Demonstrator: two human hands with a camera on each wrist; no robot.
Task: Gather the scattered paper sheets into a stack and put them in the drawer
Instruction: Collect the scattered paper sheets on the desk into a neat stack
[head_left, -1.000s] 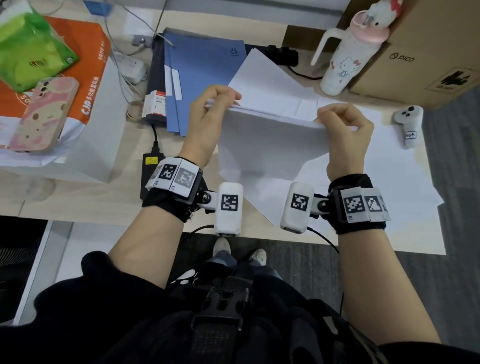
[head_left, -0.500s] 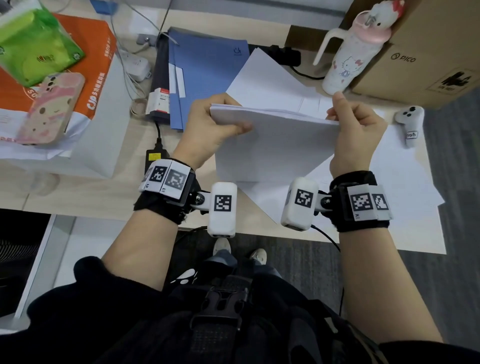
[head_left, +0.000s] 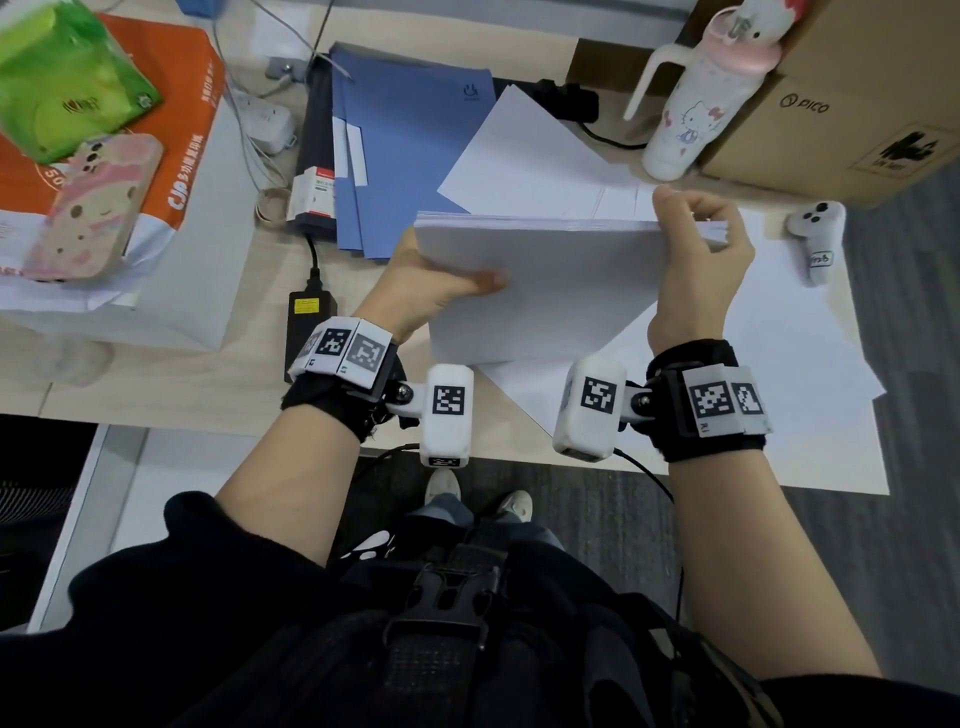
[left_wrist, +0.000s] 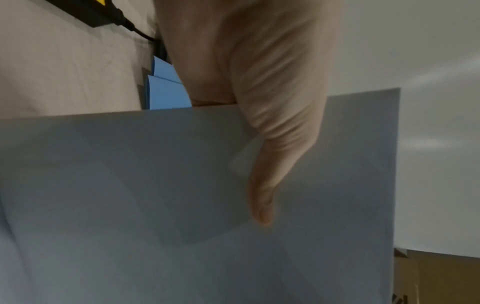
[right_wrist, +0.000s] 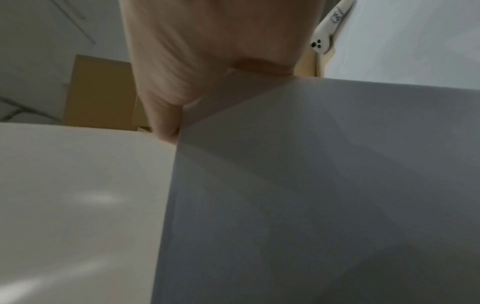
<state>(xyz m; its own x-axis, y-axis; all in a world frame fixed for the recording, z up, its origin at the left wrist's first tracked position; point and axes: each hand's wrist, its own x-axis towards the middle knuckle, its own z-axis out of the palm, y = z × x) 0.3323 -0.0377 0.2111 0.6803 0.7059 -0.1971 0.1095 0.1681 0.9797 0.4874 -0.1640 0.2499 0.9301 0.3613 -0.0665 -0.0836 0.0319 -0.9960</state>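
Observation:
A stack of white paper sheets (head_left: 561, 291) stands on edge above the desk, held between both hands. My left hand (head_left: 441, 283) grips its left side, thumb laid across the near face (left_wrist: 262, 197). My right hand (head_left: 698, 249) pinches the top right corner of the stack (right_wrist: 311, 185), fingers curled over the far side. More loose white sheets (head_left: 524, 156) lie flat on the desk behind and under the stack, and others (head_left: 795, 338) spread to the right. No drawer shows in any view.
Blue folders (head_left: 400, 145) lie at the back left beside a black power adapter (head_left: 306, 322). A white bottle (head_left: 696, 104) and a cardboard box (head_left: 852, 93) stand at the back right. A white controller (head_left: 818, 239) rests on the right sheets. An orange paper pack (head_left: 171, 156) with a phone (head_left: 93, 208) sits left.
The stack has been raised and turned more upright. My left hand slid from the top edge down to the left side, and my right hand shifted right to the top right corner.

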